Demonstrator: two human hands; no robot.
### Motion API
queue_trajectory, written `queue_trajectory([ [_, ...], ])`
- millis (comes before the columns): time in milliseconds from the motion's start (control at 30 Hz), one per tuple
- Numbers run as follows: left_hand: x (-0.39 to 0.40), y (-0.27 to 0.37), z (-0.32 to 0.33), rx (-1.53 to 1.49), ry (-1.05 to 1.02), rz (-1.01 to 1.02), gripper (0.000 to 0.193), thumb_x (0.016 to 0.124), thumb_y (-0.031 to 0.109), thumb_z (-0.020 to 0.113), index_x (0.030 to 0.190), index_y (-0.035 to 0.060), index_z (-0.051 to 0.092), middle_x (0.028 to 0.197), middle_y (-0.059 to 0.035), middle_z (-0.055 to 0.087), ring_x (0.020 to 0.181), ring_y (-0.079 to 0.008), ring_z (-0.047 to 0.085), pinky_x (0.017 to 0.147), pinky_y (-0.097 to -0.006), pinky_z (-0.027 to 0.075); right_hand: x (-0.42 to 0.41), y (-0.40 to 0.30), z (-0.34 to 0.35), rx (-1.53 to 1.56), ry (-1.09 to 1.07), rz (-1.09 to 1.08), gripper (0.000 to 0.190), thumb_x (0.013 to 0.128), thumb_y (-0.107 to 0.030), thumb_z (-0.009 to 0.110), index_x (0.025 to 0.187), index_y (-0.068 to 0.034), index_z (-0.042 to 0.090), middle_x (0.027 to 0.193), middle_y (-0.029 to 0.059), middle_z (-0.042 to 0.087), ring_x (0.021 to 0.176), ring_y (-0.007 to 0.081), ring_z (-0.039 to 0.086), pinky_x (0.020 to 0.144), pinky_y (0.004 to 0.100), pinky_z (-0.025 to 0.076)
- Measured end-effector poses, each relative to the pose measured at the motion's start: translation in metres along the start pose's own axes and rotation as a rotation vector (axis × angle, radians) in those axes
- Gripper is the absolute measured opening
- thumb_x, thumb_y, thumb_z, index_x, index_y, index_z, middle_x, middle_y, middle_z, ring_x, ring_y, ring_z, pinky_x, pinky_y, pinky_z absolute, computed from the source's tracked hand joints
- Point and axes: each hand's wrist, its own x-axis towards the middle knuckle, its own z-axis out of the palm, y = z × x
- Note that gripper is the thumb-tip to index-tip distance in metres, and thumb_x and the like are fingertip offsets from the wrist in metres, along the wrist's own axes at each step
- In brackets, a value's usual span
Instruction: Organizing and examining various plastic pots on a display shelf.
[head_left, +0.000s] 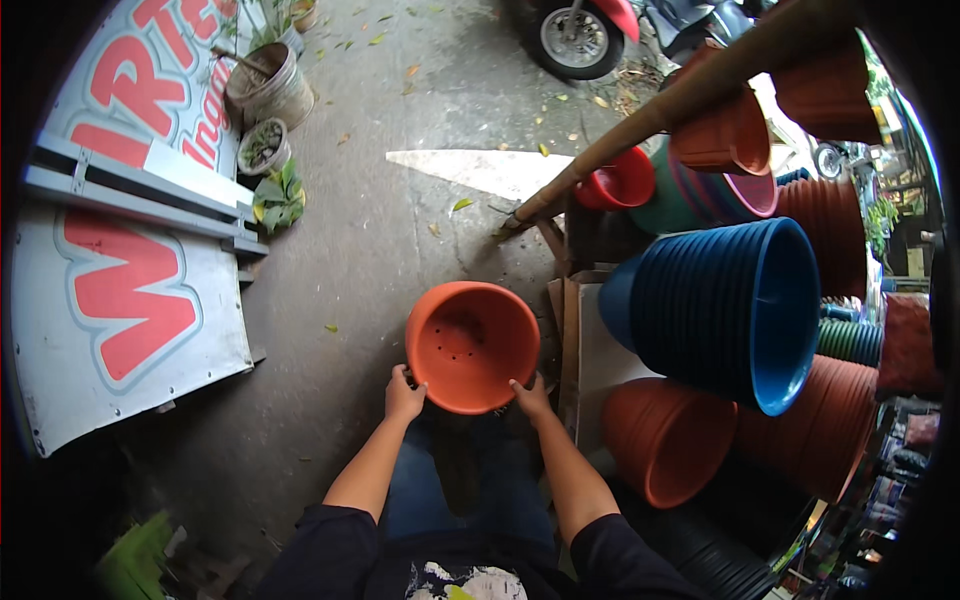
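An orange plastic plant pot (491, 379) is held up in front of me, its open mouth facing me and small drainage holes showing in its base. My left hand (405, 394) grips the rim at the lower left, thumb over the edge. At the lower right of the rim, my right hand (531, 394) holds it the same way. The fingers behind the pot wall are mostly hidden. To the right, nearest my right hand, stand a stack of blue pots (697, 315) and a stack of orange pots (664, 442).
A bamboo pole (645, 120) slants across the upper right beside hanging brown pots (724, 135) and a red pot (619, 180). A lettered sign panel (217, 322), potted plants (281, 195) and a worn bucket (274, 86) stand left. A motorcycle wheel (574, 41) is ahead.
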Motion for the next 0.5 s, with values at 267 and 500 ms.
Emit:
queue_trajectory([
  [267,0.018,0.032,0.006,0.060,0.178,0.062,0.054,0.079,0.014,0.077,0.125,0.0035,0.051,0.119,-0.0145,0.057,0.114,-0.0317,0.056,0.098,-0.0421,0.046,0.046,0.008,0.005,-0.056,0.175,-0.026,0.063,0.085,-0.016,0.074,0.137,-0.001,0.041,0.133,0.0178,0.054,0.123,0.0320,0.054,0.101,0.0406,0.044],
  [500,0.019,0.032,0.008,0.099,0.197,0.033,0.049,0.080,0.015,0.075,0.122,0.0029,0.052,0.116,-0.0158,0.059,0.112,-0.0324,0.057,0.097,-0.0421,0.045,0.066,0.021,-0.002,-0.027,0.066,0.076,0.065,0.088,-0.022,0.073,0.139,-0.002,0.039,0.132,0.0179,0.054,0.116,0.0314,0.058,0.095,0.0416,0.048],
])
